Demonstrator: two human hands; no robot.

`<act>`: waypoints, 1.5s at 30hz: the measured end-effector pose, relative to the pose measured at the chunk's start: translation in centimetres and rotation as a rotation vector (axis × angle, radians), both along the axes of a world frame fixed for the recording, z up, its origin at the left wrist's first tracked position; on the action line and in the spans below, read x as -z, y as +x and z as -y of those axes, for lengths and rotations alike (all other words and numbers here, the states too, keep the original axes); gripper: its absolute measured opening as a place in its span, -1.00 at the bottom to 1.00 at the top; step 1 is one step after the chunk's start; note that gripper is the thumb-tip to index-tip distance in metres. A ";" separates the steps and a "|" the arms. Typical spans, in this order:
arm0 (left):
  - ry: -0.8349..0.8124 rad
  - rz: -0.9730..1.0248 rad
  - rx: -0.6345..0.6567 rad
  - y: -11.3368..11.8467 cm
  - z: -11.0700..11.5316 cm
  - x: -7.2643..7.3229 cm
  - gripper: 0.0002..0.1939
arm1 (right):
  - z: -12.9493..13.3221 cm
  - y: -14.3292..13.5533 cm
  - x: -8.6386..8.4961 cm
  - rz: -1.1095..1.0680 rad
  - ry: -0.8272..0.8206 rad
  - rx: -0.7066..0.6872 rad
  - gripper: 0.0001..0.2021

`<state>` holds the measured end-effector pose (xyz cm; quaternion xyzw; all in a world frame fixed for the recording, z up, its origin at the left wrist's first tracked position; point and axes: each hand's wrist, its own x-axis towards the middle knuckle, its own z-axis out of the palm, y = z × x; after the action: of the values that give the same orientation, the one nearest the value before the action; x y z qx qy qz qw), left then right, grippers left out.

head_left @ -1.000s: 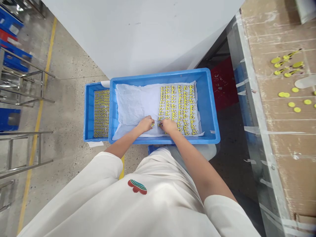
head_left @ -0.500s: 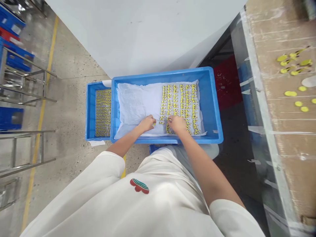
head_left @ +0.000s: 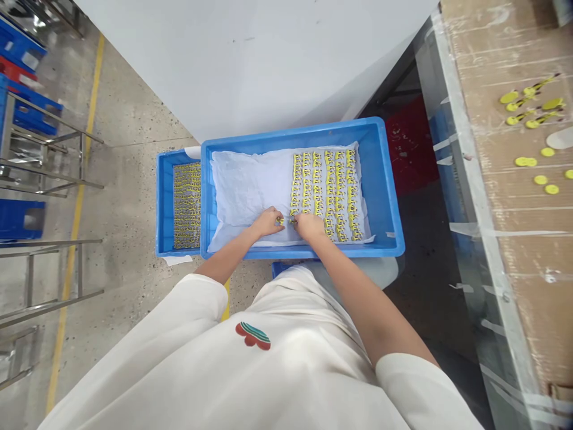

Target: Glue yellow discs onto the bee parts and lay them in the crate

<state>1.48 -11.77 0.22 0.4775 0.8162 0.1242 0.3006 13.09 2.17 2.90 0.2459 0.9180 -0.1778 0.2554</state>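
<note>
A person in a white shirt works with two bare hands over a large blue bin. The left hand has its grip drawn closed, fingertips and thumb gathered on small yellow pieces that peek out at the tips; how many it has cannot be told. The right hand bends down at the near end of the leftmost row, its grip narrowed to a pinch, though the fingers hide whether a piece is caught in it. Beyond the fingers, yellow rows of such pieces lie side by side on a white cloth lining the bin. The pieces look light and fairly stiff, their thin dark parts likely the easiest to bend or snag, so the thicker yellow body seems the better place for a gentle fingertip pinch. The soft, wrinkled cloth would probably shift under a hard push. Just left of the large bin, a smaller blue bin holds more packed rows. To the right stands a cardboard-topped counter with scattered yellow discs; metal stools stand farther off on the left.
</note>
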 end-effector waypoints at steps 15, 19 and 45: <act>0.008 0.053 0.026 -0.2 0.4 0.4 -0.50 | -0.4 0.6 0.1 -0.046 0.020 0.060 -0.68; -0.004 0.056 0.016 -0.5 0.7 0.4 -0.54 | -1.5 2.5 -0.3 -0.033 0.046 0.148 -0.64; 0.003 0.402 -0.320 -1.4 0.6 0.2 -0.75 | 4.2 -2.4 1.5 0.033 -0.059 0.036 -0.65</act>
<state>0.05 -12.40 -0.01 0.3085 0.8049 0.2637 0.4328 10.70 -2.06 1.38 0.2575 0.9035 -0.2051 0.2743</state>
